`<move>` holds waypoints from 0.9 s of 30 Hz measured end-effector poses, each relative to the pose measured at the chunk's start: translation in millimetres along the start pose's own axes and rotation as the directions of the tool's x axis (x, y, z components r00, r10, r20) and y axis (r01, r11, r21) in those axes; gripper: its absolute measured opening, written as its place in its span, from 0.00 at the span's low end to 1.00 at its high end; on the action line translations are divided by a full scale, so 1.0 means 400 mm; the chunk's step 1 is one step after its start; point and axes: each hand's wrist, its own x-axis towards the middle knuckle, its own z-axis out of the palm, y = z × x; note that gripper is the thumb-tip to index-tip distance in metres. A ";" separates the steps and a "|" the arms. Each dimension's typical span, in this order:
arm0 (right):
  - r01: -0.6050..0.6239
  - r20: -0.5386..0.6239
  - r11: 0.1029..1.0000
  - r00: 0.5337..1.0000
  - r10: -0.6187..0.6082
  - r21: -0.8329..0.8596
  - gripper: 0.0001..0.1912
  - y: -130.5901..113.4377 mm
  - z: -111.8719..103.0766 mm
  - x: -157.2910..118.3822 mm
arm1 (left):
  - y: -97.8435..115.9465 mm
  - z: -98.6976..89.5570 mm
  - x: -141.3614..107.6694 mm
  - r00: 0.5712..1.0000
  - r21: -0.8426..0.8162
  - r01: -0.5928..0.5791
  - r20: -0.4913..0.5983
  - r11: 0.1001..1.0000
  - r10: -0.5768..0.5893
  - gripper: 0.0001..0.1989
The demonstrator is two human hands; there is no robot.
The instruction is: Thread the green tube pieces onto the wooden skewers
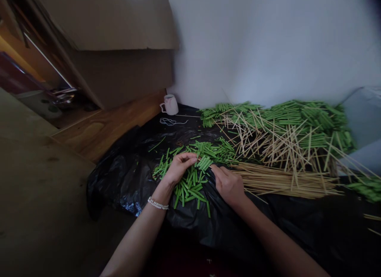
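Between my hands is a skewer carrying a short row of cut green stalk pieces point(204, 163), which look like garlic scapes. My left hand point(180, 166), with a white beaded bracelet at the wrist, pinches at the skewer's left end with thumb and forefinger. My right hand point(229, 185) is closed round the other end, just right of the threaded pieces. Below and behind the hands lies a loose heap of cut green stalks point(190, 189). A bundle of bare wooden skewers point(285, 181) lies right beside my right hand.
Behind are piles of green-loaded skewers point(309, 118), their bare ends crossing toward me. Black plastic sheeting point(125, 181) covers the work surface. A white mug point(170, 105) and a tangled string point(169, 121) sit at the back. A cardboard box point(119, 70) stands back left against the white wall point(268, 43).
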 end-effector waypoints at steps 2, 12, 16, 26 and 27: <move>-0.003 0.007 1.000 1.000 0.003 -0.002 0.17 -0.001 -0.001 0.000 | 0.000 -0.003 -0.003 1.000 -0.004 0.015 0.010 1.000 -0.015 0.14; 0.008 -0.008 1.000 1.000 -0.008 -0.005 0.18 -0.003 -0.006 0.001 | -0.001 -0.008 -0.003 1.000 -0.090 -0.007 0.011 0.996 0.008 0.13; -0.003 -0.003 1.000 1.000 0.003 -0.006 0.18 -0.004 -0.006 0.001 | 0.003 -0.009 -0.005 1.000 -0.088 -0.014 0.016 0.996 0.015 0.12; 0.028 -0.006 0.999 1.000 -0.028 -0.022 0.19 -0.005 -0.009 0.002 | 0.006 -0.010 -0.005 1.000 -0.042 -0.018 0.000 0.999 0.018 0.12; 0.031 -0.006 0.999 0.999 -0.031 -0.029 0.18 -0.005 -0.009 0.002 | 0.006 -0.010 -0.005 1.000 -0.037 -0.018 -0.003 0.999 0.018 0.12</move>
